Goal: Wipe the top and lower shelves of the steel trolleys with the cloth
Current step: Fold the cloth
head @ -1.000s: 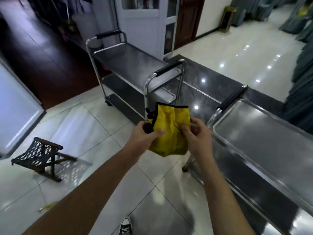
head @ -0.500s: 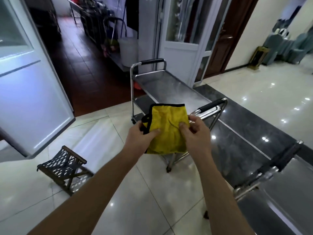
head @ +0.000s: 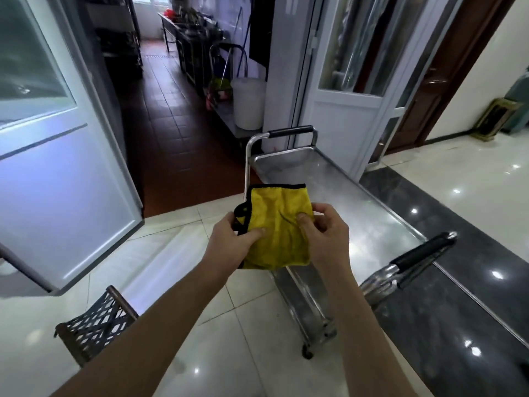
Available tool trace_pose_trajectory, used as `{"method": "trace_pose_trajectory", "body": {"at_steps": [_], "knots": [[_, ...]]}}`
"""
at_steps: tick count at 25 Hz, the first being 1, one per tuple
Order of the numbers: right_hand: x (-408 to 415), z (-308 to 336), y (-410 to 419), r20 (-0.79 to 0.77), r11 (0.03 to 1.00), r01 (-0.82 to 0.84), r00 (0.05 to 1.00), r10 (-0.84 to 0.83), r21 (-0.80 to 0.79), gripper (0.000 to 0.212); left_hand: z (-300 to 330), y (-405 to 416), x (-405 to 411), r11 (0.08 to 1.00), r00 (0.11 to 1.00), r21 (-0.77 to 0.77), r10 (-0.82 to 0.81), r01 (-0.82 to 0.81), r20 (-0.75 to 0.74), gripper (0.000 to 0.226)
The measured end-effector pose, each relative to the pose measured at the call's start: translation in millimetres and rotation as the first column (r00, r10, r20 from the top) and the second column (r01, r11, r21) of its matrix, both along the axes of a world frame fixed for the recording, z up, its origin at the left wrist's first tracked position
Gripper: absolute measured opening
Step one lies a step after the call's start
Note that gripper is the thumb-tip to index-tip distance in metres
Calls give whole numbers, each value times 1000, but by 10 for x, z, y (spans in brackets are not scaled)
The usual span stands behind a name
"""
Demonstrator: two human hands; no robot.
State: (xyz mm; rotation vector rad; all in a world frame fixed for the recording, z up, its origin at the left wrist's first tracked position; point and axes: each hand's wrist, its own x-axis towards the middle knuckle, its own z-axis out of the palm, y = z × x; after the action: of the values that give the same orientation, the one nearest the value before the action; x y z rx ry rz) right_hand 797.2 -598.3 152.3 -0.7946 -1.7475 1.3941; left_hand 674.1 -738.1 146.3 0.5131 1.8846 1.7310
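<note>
Yellow cloth (head: 277, 224), judged soft and light, is pinched at both sides by left hand (head: 229, 239) and right hand (head: 326, 233).

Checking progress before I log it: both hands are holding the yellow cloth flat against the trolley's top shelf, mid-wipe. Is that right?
Not quite. The head view shows the left hand and right hand holding the yellow cloth up in the air in front of the trolley, not pressed on its top shelf. No wiping is under way.
</note>
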Motion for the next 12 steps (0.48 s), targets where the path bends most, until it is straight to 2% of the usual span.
{"method": "trace_pose_trajectory", "body": {"at_steps": [9,12], "knots": [[-1745,59,1463,29,997,-70,997,70,12,16,28,1394,-1616,999,999,2,48,-48,-20,35],[-2313,-8,1921,30,999,-41,999,40,22,14,-52,1877,-2238,1000,999,-15,15,-16,-33,41]]}}
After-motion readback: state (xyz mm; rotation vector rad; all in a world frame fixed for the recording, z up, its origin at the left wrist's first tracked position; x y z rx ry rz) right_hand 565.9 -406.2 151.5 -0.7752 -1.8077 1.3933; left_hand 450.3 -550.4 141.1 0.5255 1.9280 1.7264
